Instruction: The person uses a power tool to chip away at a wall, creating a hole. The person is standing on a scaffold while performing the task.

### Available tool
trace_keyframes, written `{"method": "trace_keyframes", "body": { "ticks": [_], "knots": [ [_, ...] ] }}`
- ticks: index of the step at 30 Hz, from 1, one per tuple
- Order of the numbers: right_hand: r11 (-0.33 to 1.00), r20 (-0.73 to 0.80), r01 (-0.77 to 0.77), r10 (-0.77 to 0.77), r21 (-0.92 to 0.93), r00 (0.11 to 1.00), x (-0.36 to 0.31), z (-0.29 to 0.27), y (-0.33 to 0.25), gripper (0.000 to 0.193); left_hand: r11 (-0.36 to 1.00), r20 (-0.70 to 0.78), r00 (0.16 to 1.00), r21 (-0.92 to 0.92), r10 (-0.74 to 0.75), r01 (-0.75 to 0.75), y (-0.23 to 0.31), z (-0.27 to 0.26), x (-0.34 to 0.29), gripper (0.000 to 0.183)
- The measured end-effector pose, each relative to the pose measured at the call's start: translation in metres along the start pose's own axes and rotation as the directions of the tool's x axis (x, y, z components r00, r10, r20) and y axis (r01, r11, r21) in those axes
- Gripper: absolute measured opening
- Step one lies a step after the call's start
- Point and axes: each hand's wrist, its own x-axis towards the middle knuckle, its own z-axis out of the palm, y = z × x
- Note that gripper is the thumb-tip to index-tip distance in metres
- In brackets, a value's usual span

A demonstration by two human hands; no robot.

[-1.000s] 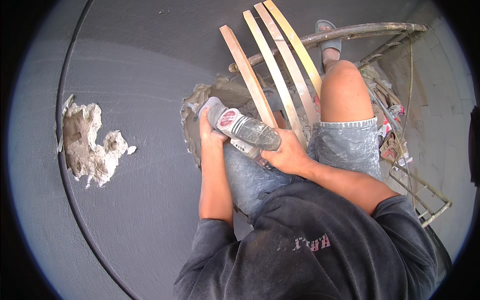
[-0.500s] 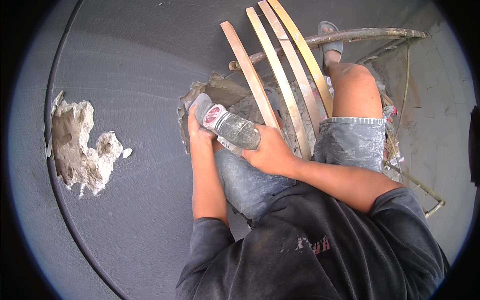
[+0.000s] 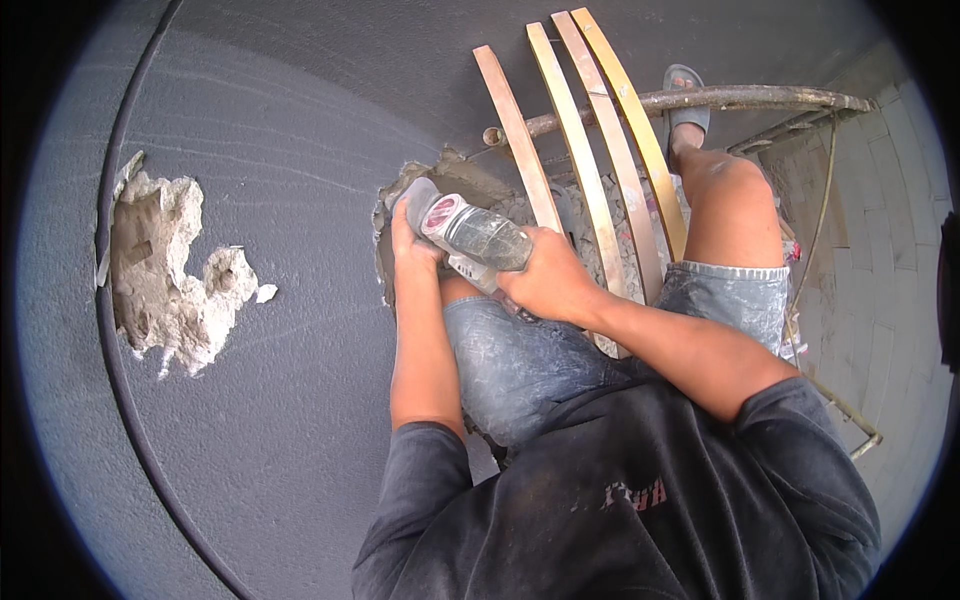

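Person perched on a scaffold of four wooden slats [image 3: 585, 150] laid over a curved metal rail [image 3: 760, 98], facing a dark grey rendered wall [image 3: 300, 400]; both hands grip a grey handheld power tool, likely an angle grinder [image 3: 470, 235], its head pressed to the lower edge of a broken hole in the render [image 3: 445, 185] just above the knees; right hand [image 3: 545, 280] wraps the tool's body, fingers curled shut around it, presumably to steer; left hand [image 3: 408, 235] cups the head end, fingers closed over the front, seemingly bracing it against the wall; a second, larger chipped patch [image 3: 170, 270] sits well apart to the left; sandalled foot [image 3: 685, 100] rests on the rail for balance.
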Motion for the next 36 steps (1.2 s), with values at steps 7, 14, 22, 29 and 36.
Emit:
{"method": "trace_keyframes", "body": {
  "ticks": [7, 14, 22, 29, 36],
  "knots": [
    [0.996, 0.020, -0.027, 0.029, -0.081, 0.999, 0.008, -0.011, -0.011, 0.036, 1.000, -0.010, 1.000, -0.030, 0.004, -0.004, -0.005, -0.001, 0.011, 0.049],
    [0.983, 0.019, 0.033, -0.030, -0.179, 0.999, 0.036, 0.005, 0.003, 0.040, 0.998, 0.020, 0.998, -0.041, 0.054, -0.053, 0.004, -0.011, 0.033, 0.053],
    [0.996, 0.069, 0.062, -0.058, -0.058, 0.996, 0.003, -0.006, 0.008, 0.043, 0.999, -0.002, 1.000, -0.045, 0.027, -0.027, -0.005, -0.016, 0.009, 0.051],
    [1.000, 0.048, -0.010, 0.010, 0.002, 0.999, -0.052, -0.034, -0.007, 0.036, 0.994, 0.000, 0.997, -0.080, -0.076, 0.075, -0.036, 0.035, -0.051, 0.048],
    [0.993, -0.007, -0.059, 0.060, 0.102, 0.998, -0.134, -0.077, -0.026, 0.022, 0.976, 0.155, 0.975, -0.126, -0.157, 0.178, -0.099, 0.074, -0.097, 0.038]
  ]
}}
